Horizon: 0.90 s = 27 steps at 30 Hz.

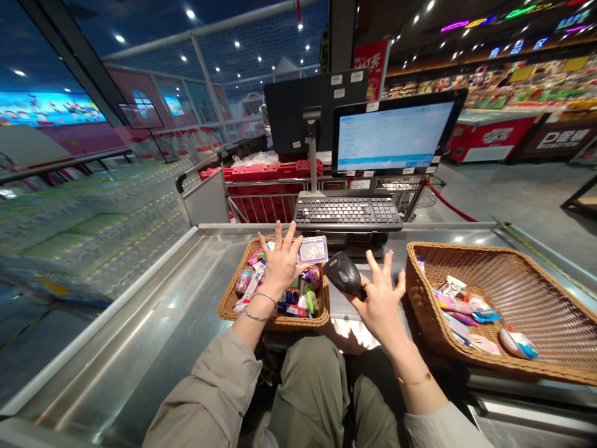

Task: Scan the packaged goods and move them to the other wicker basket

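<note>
The left grip (281, 267) is closed, as far as I can tell, with thumb and a finger on a flat pack (312, 250), its other fingers spread; the right grip (381, 302) is clamped lightly on a black scanner (342, 272), three fingers free. The pack sits at the far right edge of the small basket (298, 322), just beside the scanner's head and in front of the keyboard (347, 211). To the right, the large basket (536, 298) holds a few snack packets (459, 308) on the same metal desk (186, 298). The pack could slip back among the small goods, since so few fingers seem to bear it (the contact itself is partly hidden). The scanner, probably nose-heavy, could tip out of its loose hold, and the two could knock together, being so near. A tilted pack or a covering thumb might spoil a reading, and a careless sweep could catch the basket's rim.
</note>
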Motion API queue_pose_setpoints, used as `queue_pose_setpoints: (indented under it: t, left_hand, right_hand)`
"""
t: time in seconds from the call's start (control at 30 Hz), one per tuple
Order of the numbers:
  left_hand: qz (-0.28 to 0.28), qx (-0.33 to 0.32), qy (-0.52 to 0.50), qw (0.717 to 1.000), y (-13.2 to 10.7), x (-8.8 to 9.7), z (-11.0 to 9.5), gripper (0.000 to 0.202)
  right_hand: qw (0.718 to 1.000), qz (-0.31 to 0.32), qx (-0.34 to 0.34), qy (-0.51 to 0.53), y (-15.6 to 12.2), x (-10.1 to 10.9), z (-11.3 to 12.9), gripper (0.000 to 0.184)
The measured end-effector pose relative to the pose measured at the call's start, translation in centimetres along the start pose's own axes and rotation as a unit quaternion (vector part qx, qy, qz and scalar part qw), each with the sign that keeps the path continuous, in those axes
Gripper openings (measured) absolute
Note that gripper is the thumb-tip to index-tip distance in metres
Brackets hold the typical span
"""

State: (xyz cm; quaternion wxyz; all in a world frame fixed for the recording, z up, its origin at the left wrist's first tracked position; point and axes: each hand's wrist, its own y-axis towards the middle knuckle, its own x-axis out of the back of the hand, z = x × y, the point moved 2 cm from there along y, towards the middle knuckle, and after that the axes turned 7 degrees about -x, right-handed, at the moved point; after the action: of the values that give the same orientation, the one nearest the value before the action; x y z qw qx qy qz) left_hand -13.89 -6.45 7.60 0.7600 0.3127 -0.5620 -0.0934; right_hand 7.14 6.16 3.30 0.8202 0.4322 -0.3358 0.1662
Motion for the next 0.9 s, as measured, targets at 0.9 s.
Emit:
queue_pose_setpoints:
  t: [0.9]
  left_hand:
    - [-0.014,0.013,0.002,1.0,-0.8,0.1,1.0,0.062]
  right_hand:
    - [1.0,0.016,0.017,-0.013,0.1,-0.8,1.1,0.022]
